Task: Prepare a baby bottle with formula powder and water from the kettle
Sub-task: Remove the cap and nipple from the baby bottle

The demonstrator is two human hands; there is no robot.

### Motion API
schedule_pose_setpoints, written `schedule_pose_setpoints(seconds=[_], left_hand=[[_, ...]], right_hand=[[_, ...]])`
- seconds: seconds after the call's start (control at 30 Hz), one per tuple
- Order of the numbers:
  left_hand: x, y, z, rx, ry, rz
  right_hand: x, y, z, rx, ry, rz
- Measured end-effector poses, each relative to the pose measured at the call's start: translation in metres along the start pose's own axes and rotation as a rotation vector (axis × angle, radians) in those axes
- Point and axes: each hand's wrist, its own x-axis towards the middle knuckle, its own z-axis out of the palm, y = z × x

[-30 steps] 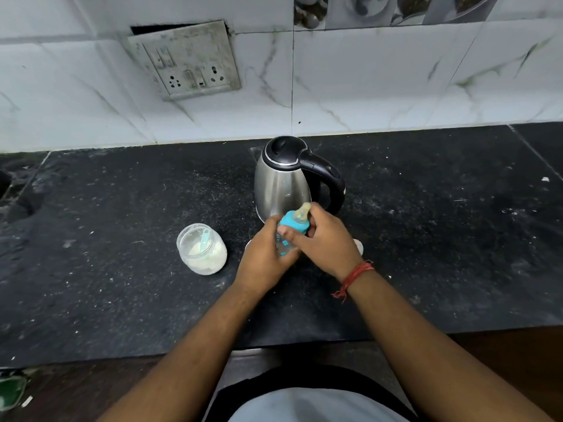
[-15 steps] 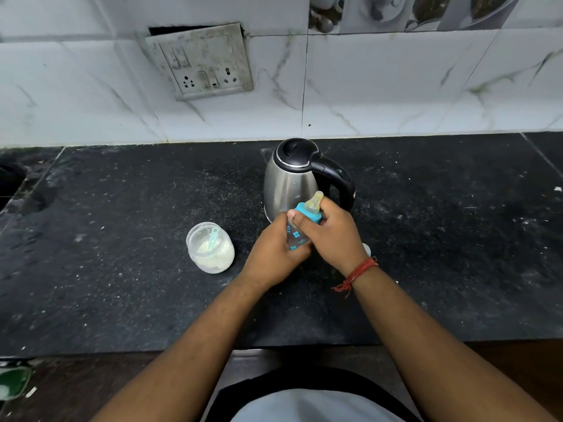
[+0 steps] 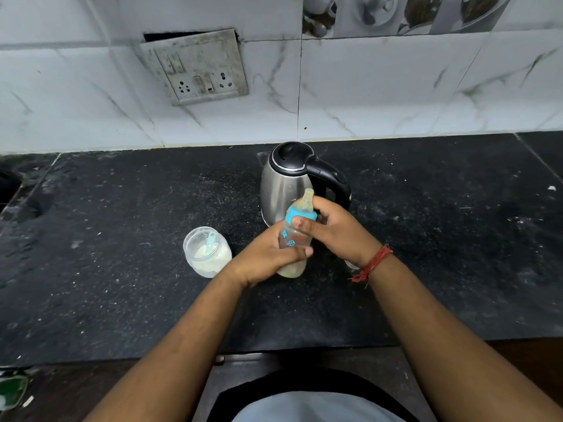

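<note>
Baby bottle, mid-counter before the kettle, is gripped at its body by the left hand; the teal collar is pinched by the right hand. Risk: leakage if the collar is cross-threaded.

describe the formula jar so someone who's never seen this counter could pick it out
Start at the steel kettle near the back middle of the black counter. Go toward the person and to the left, just left of the hands holding the bottle. The jar is the small clear lidless one with pale powder and a light blue scoop inside.
</note>
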Motion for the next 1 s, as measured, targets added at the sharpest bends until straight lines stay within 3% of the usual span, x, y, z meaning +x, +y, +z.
schedule_pose_setpoints(seconds=[0.13, 0.27, 0.33, 0.43, 0.57, 0.67, 0.87, 1.0], left_hand=[[0.005, 0.000, 0.001, 0.134, 0.216, 0.026], [0.007, 0.000, 0.003, 0.443, 0.357, 0.031], [0.009, -0.001, 0.004, 0.531, 0.357, 0.036], [0.008, 0.000, 0.002, 0.468, 0.321, 0.009], [0.003, 0.006, -0.005, 0.215, 0.057, -0.016], [0.000, 0.006, -0.010, 0.145, -0.032, -0.029], [0.002, -0.008, -0.006, 0.134, 0.104, -0.035], [0.007, -0.017, -0.007, 0.349, 0.257, -0.031]], right_hand=[[0.001, 0.005, 0.005, 0.042, 0.131, 0.013], [0.002, 0.012, 0.012, 0.041, 0.196, 0.040], [0.004, 0.013, 0.014, 0.014, 0.235, 0.052], [0.006, 0.013, 0.012, -0.007, 0.245, 0.058], [0.004, 0.012, 0.004, 0.028, 0.144, 0.062], [0.001, 0.012, -0.002, 0.125, 0.039, 0.075], [0.003, 0.010, -0.001, 0.071, 0.113, 0.086], [0.005, 0.012, 0.004, 0.022, 0.157, 0.118]])
